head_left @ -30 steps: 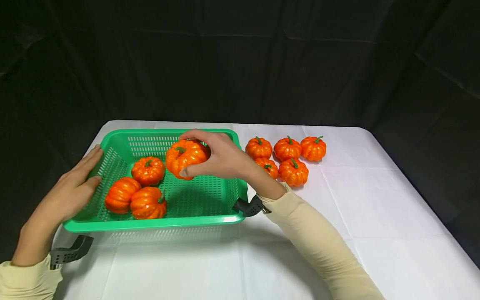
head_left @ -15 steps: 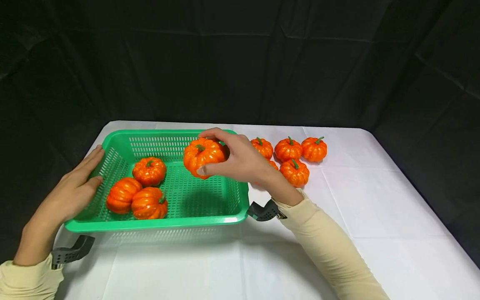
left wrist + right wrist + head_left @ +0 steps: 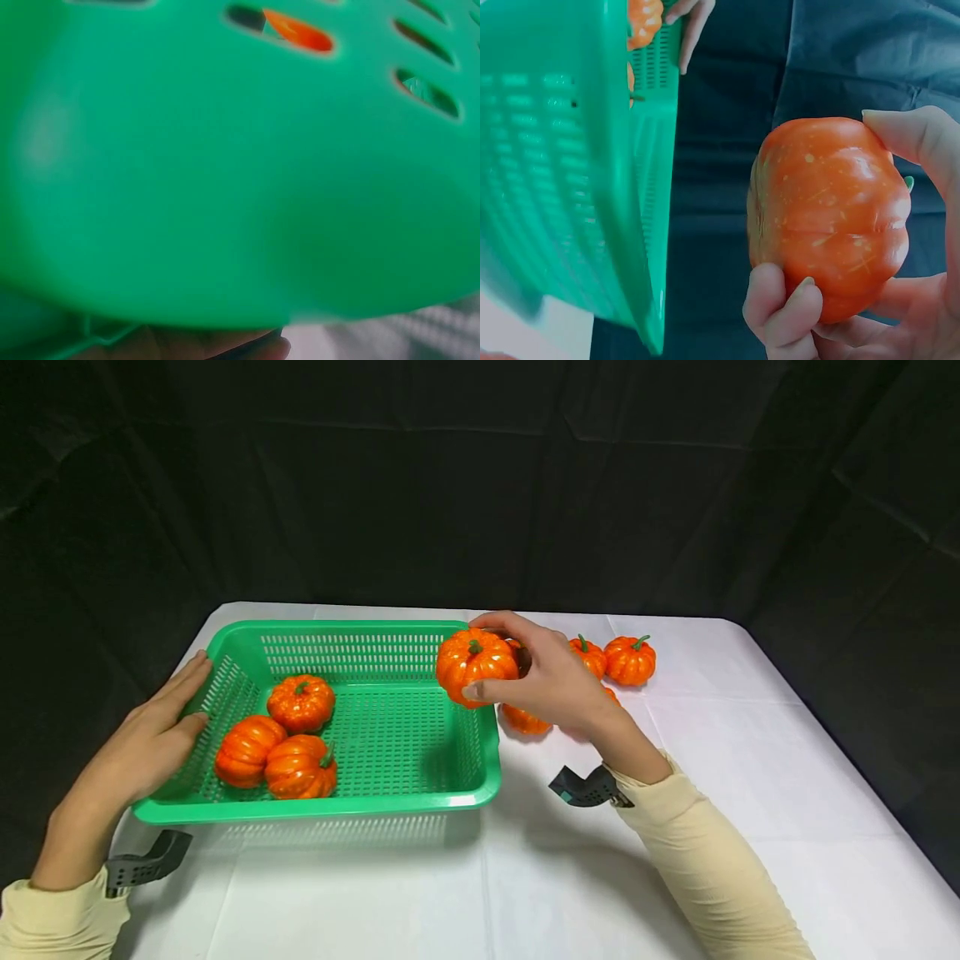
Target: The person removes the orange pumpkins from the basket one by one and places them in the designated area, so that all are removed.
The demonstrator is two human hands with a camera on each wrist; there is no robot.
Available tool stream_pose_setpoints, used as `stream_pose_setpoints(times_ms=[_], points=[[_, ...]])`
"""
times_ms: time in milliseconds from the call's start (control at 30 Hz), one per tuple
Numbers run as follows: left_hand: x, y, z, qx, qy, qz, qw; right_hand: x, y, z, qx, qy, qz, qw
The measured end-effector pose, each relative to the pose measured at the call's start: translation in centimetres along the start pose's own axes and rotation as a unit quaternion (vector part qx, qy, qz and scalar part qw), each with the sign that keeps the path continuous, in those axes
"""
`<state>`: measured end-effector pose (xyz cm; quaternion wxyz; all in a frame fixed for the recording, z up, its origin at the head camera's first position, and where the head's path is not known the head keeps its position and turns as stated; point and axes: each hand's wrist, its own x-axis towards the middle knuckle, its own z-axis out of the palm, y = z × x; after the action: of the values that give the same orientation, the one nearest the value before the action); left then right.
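Note:
My right hand [image 3: 551, 681] grips a small orange pumpkin [image 3: 476, 665] by its side, held up over the basket's right rim. In the right wrist view, thumb and fingers wrap the same pumpkin [image 3: 829, 217], its green stem tip showing at the right. My left hand [image 3: 153, 735] rests with straight fingers along the left side of a green plastic basket [image 3: 315, 810]. Basket wall [image 3: 187, 172] fills most of the left wrist view. Inside the basket, at its left, sit three pumpkins: one behind [image 3: 302, 703] and two in front, leaning together.
Several more pumpkins stand on the white tablecloth [image 3: 720, 760] right of the basket, partly hidden behind my right hand; one pumpkin [image 3: 630, 661] shows fully at the far right. A black cloth [image 3: 480, 485] hangs behind the table.
My right hand has carried the pumpkin rightward, from over the middle of the basket to its right rim. The left hand and the pumpkins inside have stayed put.

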<state>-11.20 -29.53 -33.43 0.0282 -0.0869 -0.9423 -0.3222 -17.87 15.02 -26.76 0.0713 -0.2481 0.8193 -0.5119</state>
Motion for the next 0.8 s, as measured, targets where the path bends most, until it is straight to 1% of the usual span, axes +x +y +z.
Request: stream_pose_setpoints(times_ms=[67, 333, 500, 667, 800], points=[[0.0, 0.0, 0.0, 0.000, -0.001, 0.000, 1.0000, -0.4, 0.1, -0.5, -0.001, 0.006, 0.006, 1.0000], [0.0, -0.1, 0.0, -0.003, -0.001, 0.000, 1.0000, -1.6, 0.9, -2.2, -0.041, 0.022, 0.027, 0.9986], [0.0, -0.1, 0.0, 0.000, 0.001, 0.003, 1.0000, -2.2, 1.8, -3.3, -0.062, 0.031, 0.030, 0.9972], [0.0, -0.1, 0.0, 0.003, 0.003, 0.004, 1.0000, -2.7, 2.8, -4.4, -0.097, 0.045, 0.025, 0.9940], [0.0, -0.1, 0.0, 0.002, 0.003, 0.002, 1.0000, -3.2, 3.4, -5.1, -0.126, 0.054, 0.032, 0.9901]])
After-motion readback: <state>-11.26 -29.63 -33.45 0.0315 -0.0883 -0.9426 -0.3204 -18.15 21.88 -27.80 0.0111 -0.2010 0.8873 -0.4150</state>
